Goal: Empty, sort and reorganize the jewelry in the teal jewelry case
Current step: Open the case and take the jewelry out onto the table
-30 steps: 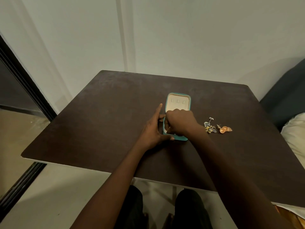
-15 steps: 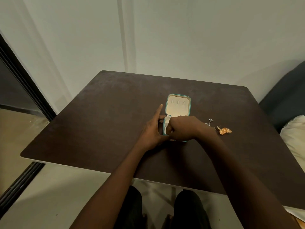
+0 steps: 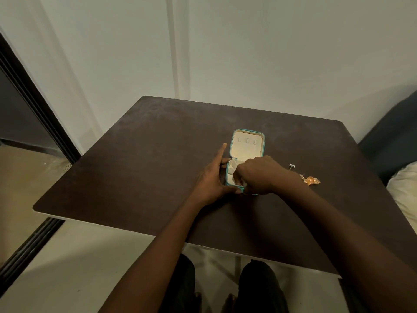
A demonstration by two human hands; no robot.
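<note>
The teal jewelry case (image 3: 247,145) lies open on the dark brown table (image 3: 146,166), its cream lid tipped back with three small tabs inside. My left hand (image 3: 212,179) braces the case's left side, fingers straight and thumb along the front edge. Over the lower tray my right hand (image 3: 259,175) has its fingers curled down into the cream compartments; whatever they hold is hidden. To the right of the case lie a silver piece (image 3: 292,166) and a gold-orange piece (image 3: 311,180), partly behind my right wrist.
A dark sofa (image 3: 392,136) and a white cushion (image 3: 404,190) stand past the table's right edge. The white wall is close behind the table. A dark door frame (image 3: 33,102) runs down the left. My knees show under the near edge.
My right hand has turned and dipped its fingers deeper into the tray, and its wrist now covers part of the jewelry pile. My left hand has stayed against the case.
</note>
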